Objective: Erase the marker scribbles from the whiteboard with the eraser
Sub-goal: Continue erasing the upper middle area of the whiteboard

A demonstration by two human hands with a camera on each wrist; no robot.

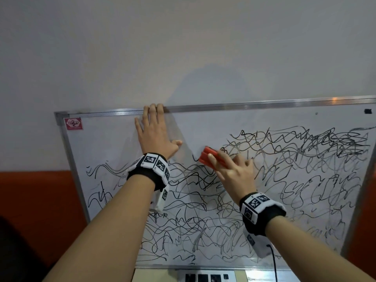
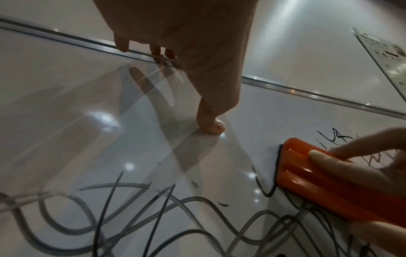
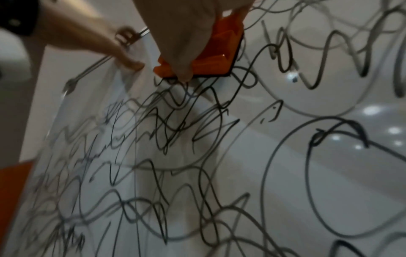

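Note:
A metal-framed whiteboard (image 1: 114, 135) leans against the wall, covered in black marker scribbles (image 1: 284, 180) except for a wiped patch at its upper left. My right hand (image 1: 234, 171) grips an orange eraser (image 1: 211, 158) and presses it flat on the board at the edge of the scribbles; the eraser (image 2: 325, 187) (image 3: 208, 57) also shows in both wrist views. My left hand (image 1: 154, 135) lies flat on the wiped area, fingers straight and reaching the top frame (image 2: 66, 37), thumb (image 2: 211, 125) on the board.
An orange panel (image 1: 36, 210) covers the lower wall left of the board. A strip with black squares (image 1: 205, 277) lies below the board's bottom edge. A black cable (image 1: 273, 261) hangs from my right wristband. A small black mark (image 1: 367, 111) sits near the top right corner.

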